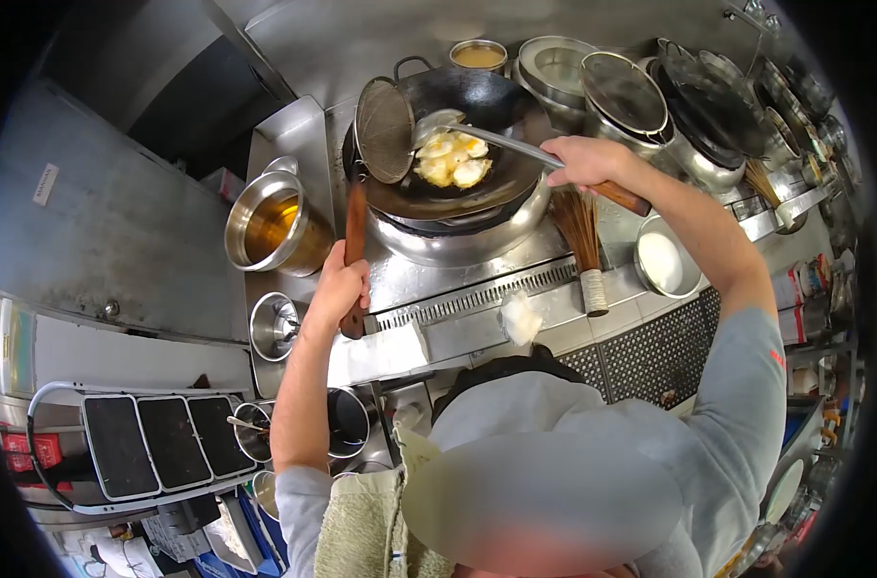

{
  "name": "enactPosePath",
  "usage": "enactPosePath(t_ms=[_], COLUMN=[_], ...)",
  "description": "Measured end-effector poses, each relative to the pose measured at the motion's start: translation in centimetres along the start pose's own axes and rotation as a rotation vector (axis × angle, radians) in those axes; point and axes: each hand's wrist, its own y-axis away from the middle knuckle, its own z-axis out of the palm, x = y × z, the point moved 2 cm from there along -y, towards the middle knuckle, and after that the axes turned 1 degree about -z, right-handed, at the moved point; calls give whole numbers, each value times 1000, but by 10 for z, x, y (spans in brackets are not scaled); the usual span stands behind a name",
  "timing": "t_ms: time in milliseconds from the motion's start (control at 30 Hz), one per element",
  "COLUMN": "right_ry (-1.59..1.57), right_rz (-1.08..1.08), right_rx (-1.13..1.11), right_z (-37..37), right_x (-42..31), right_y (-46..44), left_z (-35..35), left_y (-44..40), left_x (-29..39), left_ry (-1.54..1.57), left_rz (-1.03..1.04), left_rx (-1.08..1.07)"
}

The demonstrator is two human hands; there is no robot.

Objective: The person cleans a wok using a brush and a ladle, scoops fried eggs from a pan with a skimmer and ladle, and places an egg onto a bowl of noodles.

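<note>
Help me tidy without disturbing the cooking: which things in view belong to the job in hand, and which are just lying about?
In use:
- wok
- eggs
- ladle, right hand
- strainer, left hand

Seemingly lying about:
- bristle brush
- crumpled white wad
- white cloth

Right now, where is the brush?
In the head view, the brush lies on the stove top to the person's right of the wok, between it and the steel bowl, its wrapped handle end toward the person.
</note>
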Motion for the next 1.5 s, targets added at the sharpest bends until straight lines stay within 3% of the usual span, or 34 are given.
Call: enactPosePath(t_ms=[333,767,900,967,1167,1267,1300,1333,1500], right_ry=[-277,-272,-419,-591,-628,-636,-645,-637,-695], right_rz=[61,67,32,23,33,43,47,51,47], right_rx=[-11,54,94,94,157,180,175,165,191], right_z=[-8,-7,3,10,22,19,20,24,25], right_x=[17,32,43,48,46,46,47,47,48], right_y=[11,0,3,2,6,10,11,11,7], left_z=[14,47,53,55,55,65,59,61,83], left_y=[-5,2,5,3,-8,9,4,0,8], left_x=[7,23,34,31,27,42,44,40,41], left_ry=[147,290,319,373,536,513,405,479,608], left_rz=[-96,-176,-203,-242,-327,-322,-352,-365,-410], left_rx=[-97,-106,-107,-132,-277,-198,-402,-312,-269])
